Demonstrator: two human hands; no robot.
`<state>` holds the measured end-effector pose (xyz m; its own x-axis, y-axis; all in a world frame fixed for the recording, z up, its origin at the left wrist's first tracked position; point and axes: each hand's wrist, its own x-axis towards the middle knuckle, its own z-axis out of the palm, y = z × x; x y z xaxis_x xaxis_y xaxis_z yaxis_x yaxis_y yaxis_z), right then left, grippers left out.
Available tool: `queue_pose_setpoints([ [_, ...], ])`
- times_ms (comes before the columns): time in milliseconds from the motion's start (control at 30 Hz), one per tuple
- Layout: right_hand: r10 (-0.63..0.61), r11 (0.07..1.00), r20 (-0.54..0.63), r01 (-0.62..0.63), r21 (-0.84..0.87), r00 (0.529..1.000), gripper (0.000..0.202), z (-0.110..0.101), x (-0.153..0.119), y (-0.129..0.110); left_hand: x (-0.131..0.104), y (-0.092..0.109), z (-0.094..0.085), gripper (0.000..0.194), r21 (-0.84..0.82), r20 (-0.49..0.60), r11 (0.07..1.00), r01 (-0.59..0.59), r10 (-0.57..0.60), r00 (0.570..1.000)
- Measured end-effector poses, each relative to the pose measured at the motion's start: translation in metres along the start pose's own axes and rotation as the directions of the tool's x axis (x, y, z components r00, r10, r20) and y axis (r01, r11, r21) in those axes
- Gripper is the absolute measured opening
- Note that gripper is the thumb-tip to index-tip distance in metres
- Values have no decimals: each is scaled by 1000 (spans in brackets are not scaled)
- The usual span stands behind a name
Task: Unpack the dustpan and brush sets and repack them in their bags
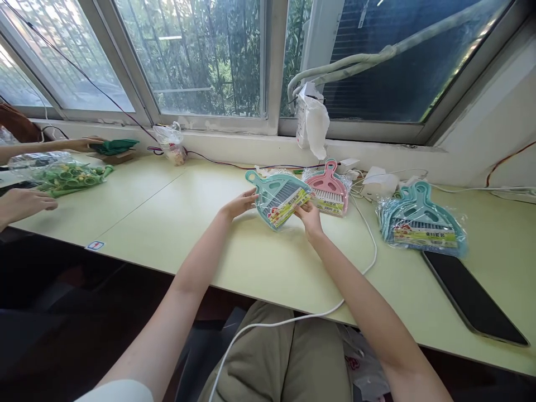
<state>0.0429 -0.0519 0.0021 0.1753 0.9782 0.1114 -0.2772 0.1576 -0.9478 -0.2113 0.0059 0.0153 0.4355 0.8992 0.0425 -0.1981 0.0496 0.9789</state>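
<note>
Teal set (274,194): between both hands, tilted.
Left hand (241,204): gripping its left edge.
Right hand (310,219): holding its lower right side.
Label (288,207): yellow-green, printed characters, too small to read.
Pink set (329,183): just behind.

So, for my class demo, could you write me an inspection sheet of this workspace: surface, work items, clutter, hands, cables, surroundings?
Surface: pale table, a seam at left; spills, nothing seen.
Work items: teal set in hand; pink set just behind; teal stack at right; all in clear wrap.
Clutter: phone at right, plastic bag near the wall.
Hands: left and right both on the teal set.
Cables: white cable crosses the front edge and lap; dark cable along the back.
Surroundings: windows behind; another person's hands at left, near a green bundle.
</note>
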Motion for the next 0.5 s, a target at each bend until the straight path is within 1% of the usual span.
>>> queue_pose_setpoints([
  [100,48,998,-9,-47,38,999,34,0,0,-4,-2,0,-1,57,30,1,999,26,-26,1000],
  [200,69,995,-34,-66,75,997,28,0,0,-4,-4,0,-3,62,57,64,995,78,-82,995],
  [300,66,990,-79,-55,133,995,25,1,-1,-3,-4,2,-10,59,136,106,981,139,-154,982],
  [400,67,984,-120,-46,172,991,22,3,-2,-2,-3,3,-16,48,241,77,951,193,-217,973],
  [500,63,981,-133,-37,190,989,20,4,-3,-3,-1,4,-19,42,308,37,932,194,-215,976],
])
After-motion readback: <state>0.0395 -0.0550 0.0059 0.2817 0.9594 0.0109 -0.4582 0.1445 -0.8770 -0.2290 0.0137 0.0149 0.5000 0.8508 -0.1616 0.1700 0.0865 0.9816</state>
